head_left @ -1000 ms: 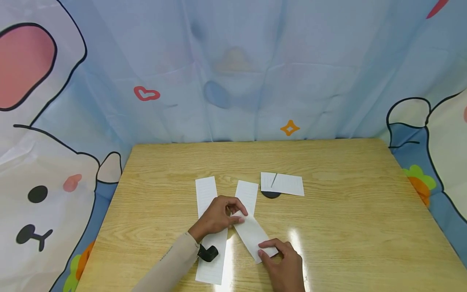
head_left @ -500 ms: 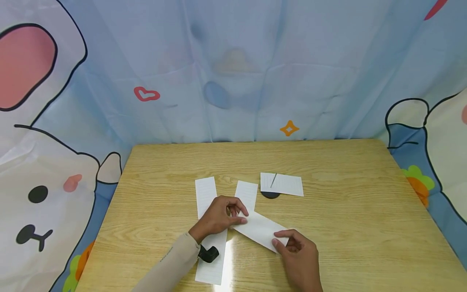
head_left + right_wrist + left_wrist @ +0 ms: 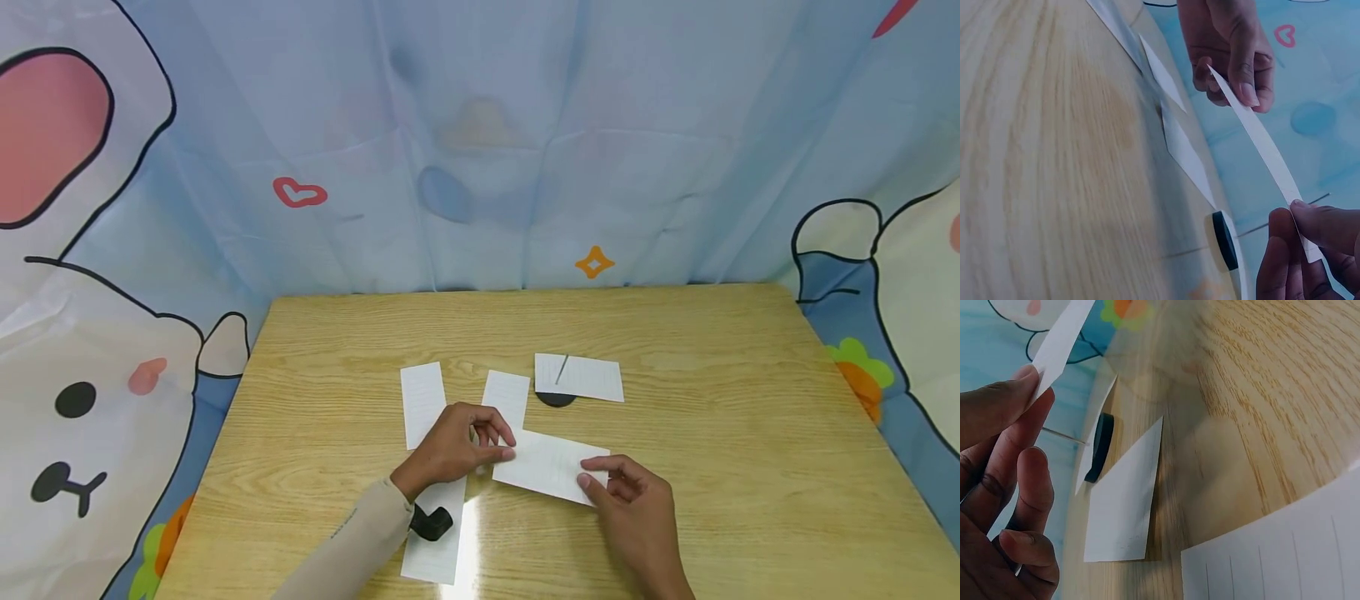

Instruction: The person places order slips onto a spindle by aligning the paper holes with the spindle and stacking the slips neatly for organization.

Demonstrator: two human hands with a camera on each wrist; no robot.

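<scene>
Paper slip, left end pinched by left hand, right end by right hand; long axis slopes slightly down rightward; thin spike higher in head frame.

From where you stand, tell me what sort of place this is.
Probably a makeshift indoor work corner: a wood-grain table with a blue cartoon-printed cloth behind it, and a person's left hand and right hand holding a white paper strip over the tabletop.
</scene>
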